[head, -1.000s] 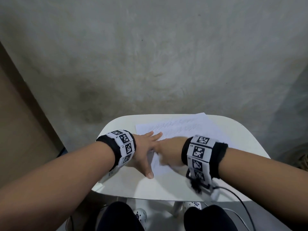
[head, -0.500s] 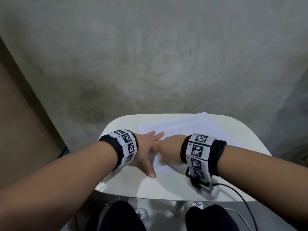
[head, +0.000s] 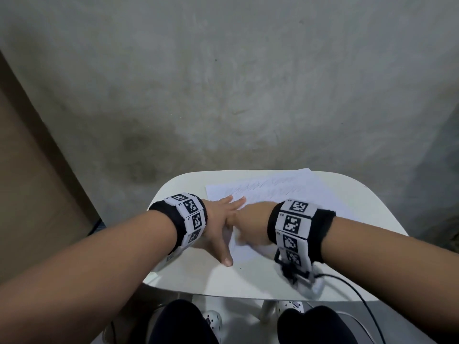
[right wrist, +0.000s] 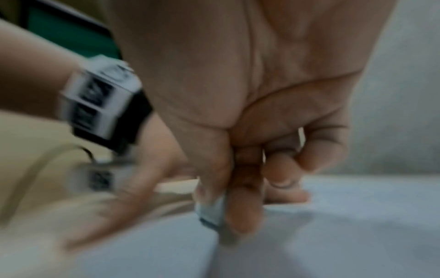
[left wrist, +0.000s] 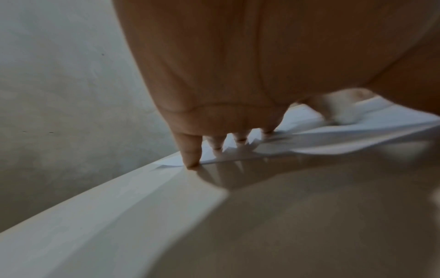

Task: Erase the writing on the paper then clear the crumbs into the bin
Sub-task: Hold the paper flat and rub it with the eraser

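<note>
Head view, left hand: my left hand (head: 219, 225) lies flat and spread on the near left part of the paper (head: 268, 194), fingers straight, thumb pointing back toward me onto the white counter (head: 248, 281); the grip is released, only pressing.
Head view, right hand: my right hand (head: 250, 224) is bent down at the wrist just beside the left one, knuckles up, blurred; the fingers are hidden here.
Head view, paper: it lies slanted on the counter, faint written lines along its far part.
Left wrist view: my straight fingers (left wrist: 190, 150) stand with their tips on the paper's edge (left wrist: 333, 143), palm lifted above the counter (left wrist: 285, 225).
Right wrist view: my thumb and curled fingers (right wrist: 243, 212) pinch a small white eraser (right wrist: 212, 212), its lower end on the paper (right wrist: 357, 235); my left hand (right wrist: 123, 203) lies flat beside it, blurred.
</note>
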A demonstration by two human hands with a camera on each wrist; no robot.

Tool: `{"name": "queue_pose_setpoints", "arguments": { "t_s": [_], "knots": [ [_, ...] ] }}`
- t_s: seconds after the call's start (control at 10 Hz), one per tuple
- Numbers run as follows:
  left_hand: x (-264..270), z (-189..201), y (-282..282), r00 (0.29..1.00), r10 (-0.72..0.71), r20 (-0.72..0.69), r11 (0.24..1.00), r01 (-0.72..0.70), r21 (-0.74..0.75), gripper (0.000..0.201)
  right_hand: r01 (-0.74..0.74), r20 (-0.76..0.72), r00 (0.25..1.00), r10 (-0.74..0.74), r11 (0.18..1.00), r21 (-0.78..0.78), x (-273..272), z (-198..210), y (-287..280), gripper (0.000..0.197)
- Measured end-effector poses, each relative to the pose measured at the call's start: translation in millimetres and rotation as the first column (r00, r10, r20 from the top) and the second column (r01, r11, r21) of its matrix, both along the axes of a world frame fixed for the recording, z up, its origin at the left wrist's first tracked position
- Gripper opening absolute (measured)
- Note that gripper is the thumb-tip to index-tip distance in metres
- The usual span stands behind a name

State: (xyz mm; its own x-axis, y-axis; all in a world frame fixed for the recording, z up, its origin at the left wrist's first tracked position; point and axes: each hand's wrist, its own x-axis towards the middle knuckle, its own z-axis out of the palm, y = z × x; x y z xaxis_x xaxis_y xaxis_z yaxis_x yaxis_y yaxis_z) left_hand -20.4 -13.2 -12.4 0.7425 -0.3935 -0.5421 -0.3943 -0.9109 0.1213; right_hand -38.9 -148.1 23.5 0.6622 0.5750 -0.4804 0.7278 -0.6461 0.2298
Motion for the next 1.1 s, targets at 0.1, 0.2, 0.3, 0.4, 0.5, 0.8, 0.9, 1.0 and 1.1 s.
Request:
{"name": "queue_pose_setpoints", "arguments": {
  "t_s": [0.1, 0.2, 0.3, 0.4, 0.5, 0.8, 0.9, 1.0, 1.1],
  "knots": [
    [-0.5, -0.4, 2.1, 0.996, 0.087, -0.004, 0.994, -0.087, -0.068, 0.138, 0.083, 0.002, 0.997, -0.083, 0.996, 0.039, -3.0, 9.1, 1.5, 0.039],
    [-4.5, 4.4, -3.6, 0.998, 0.062, 0.028, 0.997, -0.063, 0.036, 0.139, 0.057, -0.13, 0.991, -0.037, 0.986, 0.155, -8.0, 4.6, 2.8, 0.042],
    [-8.3, 7.1, -1.9, 0.989, 0.144, 0.025, 0.989, -0.143, -0.039, 0.139, 0.161, -0.041, 0.986, -0.16, 0.987, 0.023, -0.6, 7.2, 5.7, 0.043],
    [-11.9, 9.9, -3.9, 0.993, 0.118, 0.031, 0.993, -0.117, -0.034, 0.138, 0.061, -0.082, 0.995, -0.053, 0.993, 0.099, -4.5, 2.1, 8.0, 0.044],
    [-9.2, 5.3, -1.2, 0.993, 0.112, 0.02, 0.992, -0.111, -0.059, 0.139, 0.072, -0.069, 0.995, -0.071, 0.997, 0.004, -1.2, 3.7, 10.0, 0.043],
    [-6.5, 2.1, 2.0, 0.982, 0.189, 0.001, 0.977, -0.188, -0.101, 0.145, 0.156, -0.011, 0.988, -0.156, 0.988, 0.003, -2.8, 6.0, 11.2, 0.045],
    [-9.5, 3.5, -3.4, 0.995, 0.098, 0.029, 0.995, -0.098, 0.006, 0.139, 0.129, -0.039, 0.991, -0.128, 0.991, 0.02, 5.0, -11.4, 17.7, 0.04],
    [-2.4, -0.4, -1.0, 0.999, 0.026, 0.025, 1.0, -0.026, 0.004, 0.138, 0.126, -0.027, 0.992, -0.126, 0.992, 0.005, 11.3, -10.0, 10.1, 0.04],
    [1.6, -6.5, 6.5, 0.999, -0.004, 0.036, 1.0, 0.004, -0.002, 0.139, 0.16, 0.036, 0.987, -0.157, 0.984, -0.074, 11.0, 3.4, -4.1, 0.052]
  ]
}}
